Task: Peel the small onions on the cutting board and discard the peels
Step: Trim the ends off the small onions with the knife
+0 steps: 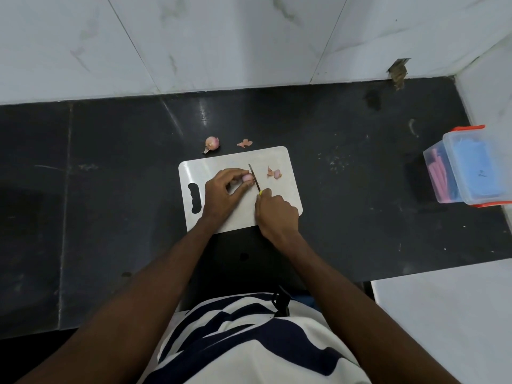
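A white cutting board (221,164) lies on the dark counter. My left hand (224,192) pinches a small pink onion (247,177) against the board between fingers and thumb. My right hand (275,213) grips a small knife (254,177) by its yellow handle, and the blade rests against the onion's right side. Pink peel scraps (274,172) lie on the board to the right of the blade. Another small onion (212,143) with loose skin sits on the counter just beyond the board's far edge, with a peel piece (245,143) beside it.
The black counter (360,176) runs left to right below a white tiled wall (194,42). A clear plastic box with orange clips (468,167) stands at the far right edge. A white surface (443,314) lies lower right.
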Available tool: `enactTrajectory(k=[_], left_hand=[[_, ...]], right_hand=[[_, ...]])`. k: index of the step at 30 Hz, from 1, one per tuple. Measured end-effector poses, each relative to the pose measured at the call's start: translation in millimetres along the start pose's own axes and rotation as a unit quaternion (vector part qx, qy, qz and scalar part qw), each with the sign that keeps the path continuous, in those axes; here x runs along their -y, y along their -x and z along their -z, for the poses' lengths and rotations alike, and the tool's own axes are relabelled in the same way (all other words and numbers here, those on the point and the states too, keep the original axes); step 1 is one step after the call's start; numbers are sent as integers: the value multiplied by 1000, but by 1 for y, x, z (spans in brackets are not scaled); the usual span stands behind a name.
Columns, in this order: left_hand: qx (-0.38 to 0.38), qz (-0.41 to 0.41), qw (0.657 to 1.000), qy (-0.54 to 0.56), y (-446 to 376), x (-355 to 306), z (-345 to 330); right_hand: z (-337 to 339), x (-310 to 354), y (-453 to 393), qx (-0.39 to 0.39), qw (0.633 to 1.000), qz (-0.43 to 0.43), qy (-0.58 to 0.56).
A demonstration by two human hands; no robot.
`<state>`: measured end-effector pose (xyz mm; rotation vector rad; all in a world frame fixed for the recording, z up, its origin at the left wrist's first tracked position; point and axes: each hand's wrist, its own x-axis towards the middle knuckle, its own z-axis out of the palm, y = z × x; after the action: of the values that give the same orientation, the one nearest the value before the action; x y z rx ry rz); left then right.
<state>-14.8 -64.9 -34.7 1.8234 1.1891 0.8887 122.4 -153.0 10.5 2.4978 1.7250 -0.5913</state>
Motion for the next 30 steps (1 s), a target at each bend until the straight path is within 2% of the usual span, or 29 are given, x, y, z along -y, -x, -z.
enactTrajectory(k=[10,15,23,30], left_hand=[[-2,-8,1000,1,-1,3,-3],[2,-20,1000,-7,-1,8,-4],[7,-27,999,-16,-3,8,-4],[-5,-1,1000,-5,-2,7,-5]], right_hand=[[-8,1,-2,-10,1000,-1,-1],[-9,1,-6,-3,999,6,-36],[-2,12,-40,22,1000,15,5],[-11,0,4,44,998,15,29]])
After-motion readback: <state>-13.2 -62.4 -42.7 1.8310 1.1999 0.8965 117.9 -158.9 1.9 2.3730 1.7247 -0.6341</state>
